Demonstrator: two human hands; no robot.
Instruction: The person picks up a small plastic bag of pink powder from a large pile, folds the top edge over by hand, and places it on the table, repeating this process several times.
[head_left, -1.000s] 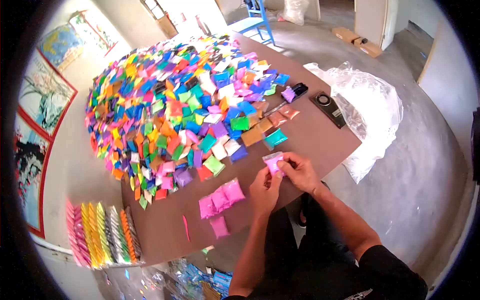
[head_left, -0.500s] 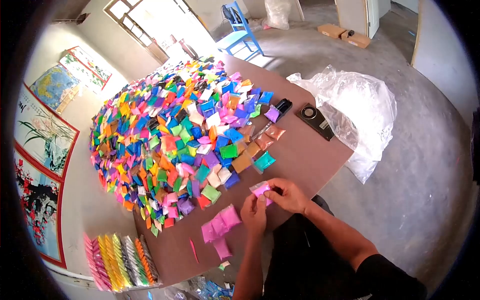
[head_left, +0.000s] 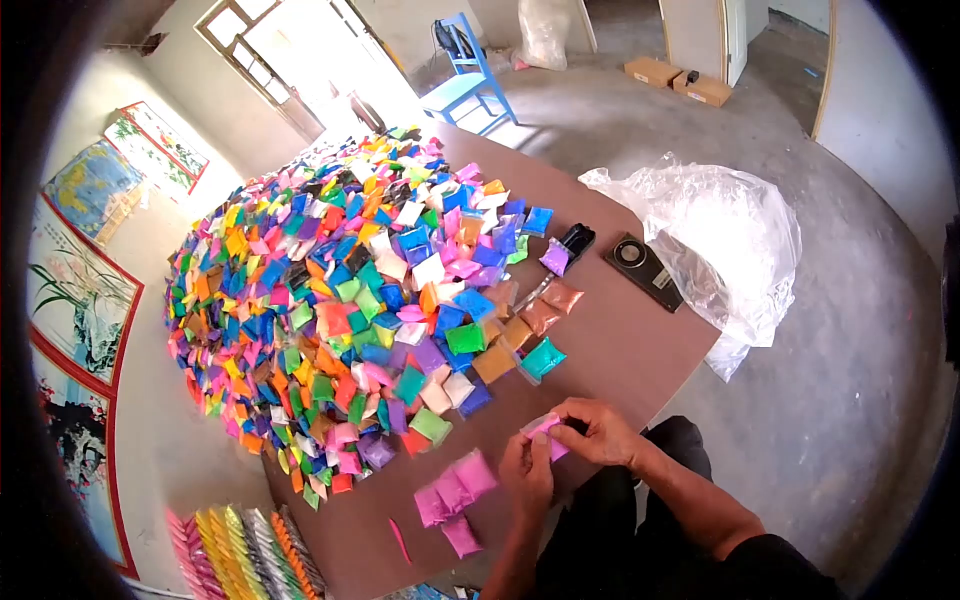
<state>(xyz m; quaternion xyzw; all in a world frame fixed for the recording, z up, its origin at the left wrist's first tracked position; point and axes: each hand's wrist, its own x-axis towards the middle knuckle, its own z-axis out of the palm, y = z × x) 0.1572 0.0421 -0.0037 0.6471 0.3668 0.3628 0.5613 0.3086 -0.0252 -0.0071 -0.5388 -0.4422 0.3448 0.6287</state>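
Across brown counter (head_left: 650, 355), mixed heap of packets (head_left: 333, 320) ungrouped at nine o'clock; just four pink packets (head_left: 452, 490) grouped at six; pinching another pink packet (head_left: 541, 425) at five with left hand (head_left: 527, 478) and right hand (head_left: 600, 436).

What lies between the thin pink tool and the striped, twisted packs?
The head view shows only bare tabletop between the pink tool and the packs.
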